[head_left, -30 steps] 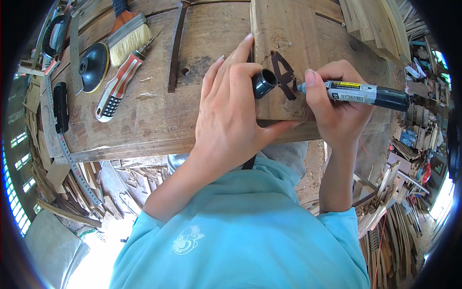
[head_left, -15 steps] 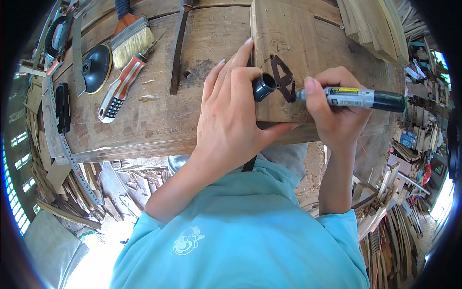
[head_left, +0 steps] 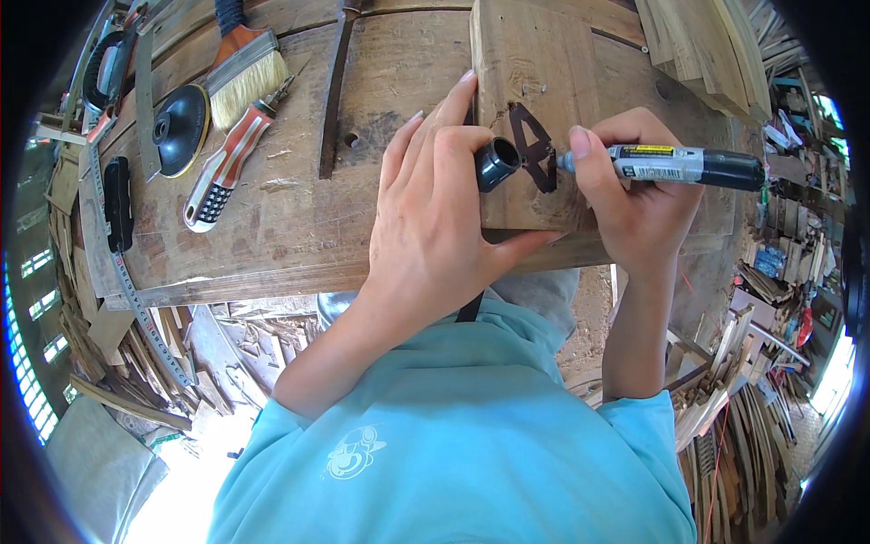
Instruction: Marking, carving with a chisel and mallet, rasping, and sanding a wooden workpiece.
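Observation:
A wooden board (head_left: 553,54) lies on the workbench in front of me. Thick dark marking (head_left: 533,145) stands out near its close end. My left hand (head_left: 424,204) holds a black marker cap (head_left: 497,165), open end up, by its curled index finger; other fingers stretch along the board's left side and the thumb lies by its near edge. In my right hand (head_left: 634,204) is a grey and black marker (head_left: 675,165), gripped near the tip. That tip points left and sits at the marking's right side; whether it touches the wood I cannot tell.
Left on the workbench (head_left: 263,263) lie a wide paintbrush (head_left: 249,86), a screwdriver (head_left: 222,177), a round black backing pad (head_left: 181,130) and a black-handled tool (head_left: 119,204). A dark metal bar (head_left: 336,104) lies nearer the board. Stacked planks (head_left: 693,50) occupy the far right.
My right hand and the marker have shifted slightly up, toward the far side, with the tip moving along the marking's right edge. The left hand and the board stay where they were.

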{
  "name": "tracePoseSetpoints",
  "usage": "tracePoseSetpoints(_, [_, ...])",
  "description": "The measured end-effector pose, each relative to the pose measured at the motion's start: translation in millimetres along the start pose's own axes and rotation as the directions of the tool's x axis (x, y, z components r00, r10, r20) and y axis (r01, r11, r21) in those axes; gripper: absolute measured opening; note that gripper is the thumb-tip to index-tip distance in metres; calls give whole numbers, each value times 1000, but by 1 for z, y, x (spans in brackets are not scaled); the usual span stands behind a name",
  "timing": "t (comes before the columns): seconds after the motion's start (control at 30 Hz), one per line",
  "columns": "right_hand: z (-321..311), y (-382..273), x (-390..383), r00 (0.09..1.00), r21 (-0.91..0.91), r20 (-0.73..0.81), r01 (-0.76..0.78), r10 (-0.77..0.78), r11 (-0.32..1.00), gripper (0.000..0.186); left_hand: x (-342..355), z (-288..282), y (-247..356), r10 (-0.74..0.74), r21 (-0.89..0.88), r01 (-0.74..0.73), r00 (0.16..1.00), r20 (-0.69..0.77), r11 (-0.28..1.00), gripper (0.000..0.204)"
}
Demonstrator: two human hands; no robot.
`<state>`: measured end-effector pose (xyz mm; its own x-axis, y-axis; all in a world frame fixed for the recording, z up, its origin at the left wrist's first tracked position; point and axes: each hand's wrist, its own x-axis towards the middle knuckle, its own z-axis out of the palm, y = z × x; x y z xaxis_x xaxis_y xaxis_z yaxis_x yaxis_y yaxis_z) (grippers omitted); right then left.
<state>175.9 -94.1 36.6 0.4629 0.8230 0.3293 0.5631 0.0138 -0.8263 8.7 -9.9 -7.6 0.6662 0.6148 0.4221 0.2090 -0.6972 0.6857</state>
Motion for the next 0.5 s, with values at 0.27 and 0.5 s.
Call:
tracePoseSetpoints(0.27, [2, -2, 2, 1000, 33, 2, -21, 21, 999, 13, 1, -1, 1, 11, 19, -11, 1000, 2, 1000, 89])
tracePoseSetpoints(0.5, [6, -4, 4, 993, 60, -43, -110, 112, 992, 15, 1, -1, 1, 7, 26, -8, 1000, 12, 1000, 90])
